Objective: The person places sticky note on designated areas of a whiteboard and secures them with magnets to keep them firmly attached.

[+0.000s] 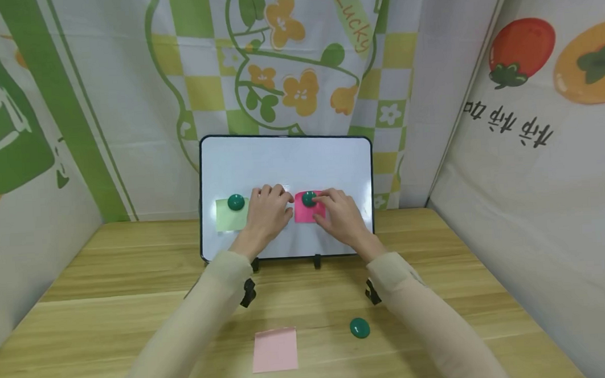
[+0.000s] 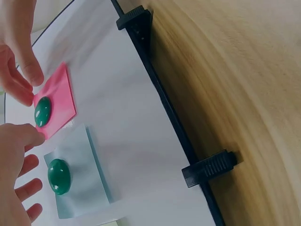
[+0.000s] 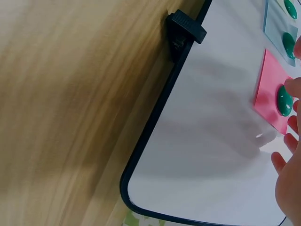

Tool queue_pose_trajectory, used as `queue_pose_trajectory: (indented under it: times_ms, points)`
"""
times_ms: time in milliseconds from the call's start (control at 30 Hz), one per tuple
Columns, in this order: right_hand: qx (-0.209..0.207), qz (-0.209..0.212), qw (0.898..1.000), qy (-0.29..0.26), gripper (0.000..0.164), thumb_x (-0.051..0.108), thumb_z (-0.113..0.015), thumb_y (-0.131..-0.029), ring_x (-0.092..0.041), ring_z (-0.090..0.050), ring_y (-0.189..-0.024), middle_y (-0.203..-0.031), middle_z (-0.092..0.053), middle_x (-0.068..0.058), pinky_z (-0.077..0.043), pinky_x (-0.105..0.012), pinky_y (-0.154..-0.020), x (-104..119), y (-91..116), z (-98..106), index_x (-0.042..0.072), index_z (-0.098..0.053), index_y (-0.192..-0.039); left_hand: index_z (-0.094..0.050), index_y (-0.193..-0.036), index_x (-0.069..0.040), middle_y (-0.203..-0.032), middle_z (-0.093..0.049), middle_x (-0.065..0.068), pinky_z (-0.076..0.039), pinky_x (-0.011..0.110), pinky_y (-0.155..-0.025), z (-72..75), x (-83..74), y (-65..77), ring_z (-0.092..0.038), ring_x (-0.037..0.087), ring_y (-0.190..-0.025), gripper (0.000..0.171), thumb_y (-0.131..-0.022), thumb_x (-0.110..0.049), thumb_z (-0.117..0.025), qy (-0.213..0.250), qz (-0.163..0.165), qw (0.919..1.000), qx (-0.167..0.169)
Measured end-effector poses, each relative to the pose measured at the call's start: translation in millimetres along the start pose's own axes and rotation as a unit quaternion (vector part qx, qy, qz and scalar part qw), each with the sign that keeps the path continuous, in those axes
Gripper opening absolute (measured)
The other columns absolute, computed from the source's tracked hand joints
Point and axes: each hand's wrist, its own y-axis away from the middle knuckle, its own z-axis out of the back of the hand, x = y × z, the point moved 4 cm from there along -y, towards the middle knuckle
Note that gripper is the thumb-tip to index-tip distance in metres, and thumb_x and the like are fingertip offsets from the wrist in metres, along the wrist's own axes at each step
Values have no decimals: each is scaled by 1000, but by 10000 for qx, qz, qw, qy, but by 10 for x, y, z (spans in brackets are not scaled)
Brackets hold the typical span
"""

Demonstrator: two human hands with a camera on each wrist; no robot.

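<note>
One bright pink note is lying flat against the whiteboard, right of the board's middle, and a domed green magnet is sitting on it. The person's right hand is hovering over the board at that note, its thumb and fingers parted and loosely bent; one fingertip is overlapping the magnet in the head view, though whether it is pressing cannot be told. The left hand is hanging over the board's middle, its fingers spread and holding nothing, one digit reaching the edge of the bright pink note. Behind that hand, the board is carrying a pale blue note with a second magnet, and on the board's left side a light green note is showing under a third magnet. Black feet are gripping the board's lower edge, and the board is standing on a wooden table. In front of the board, a pale pink note is lying on the table, with a loose magnet resting farther right. Behind the board, a patterned curtain is hanging.
</note>
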Motion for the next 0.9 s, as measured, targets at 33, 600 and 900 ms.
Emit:
queue_pose_trajectory:
  times_ms: [33,600,900]
  points:
    - [47,24,10000,-34,38,23,-77,-87,-28,-60,-112,-123,-63,-12,-52,-42,-94,3,15,-5,4,-69,-119,-74,-103,-17,-102,-68,5,-47,42,-86,2,1,19,-62,28,-96,17,-88,-24,-73,12,0,10000,14]
    - [241,128,9995,-154,41,24,-78,-86,-27,-61,-112,-127,-62,-12,-52,-42,-97,36,236,25,6,-68,-121,-75,-101,-15,-101,-68,4,-48,41,-83,36,80,263,-61,28,-96,16,-88,-24,-74,340,142,9986,366]
    - [480,54,9985,-272,46,24,-79,-85,-31,-59,-120,-133,-60,-15,-48,-47,-103,45,362,34,5,-65,-124,-75,-105,-16,-105,-69,3,-47,39,-84,42,92,395,-62,26,-97,21,-87,-26,-75,415,177,9977,506]
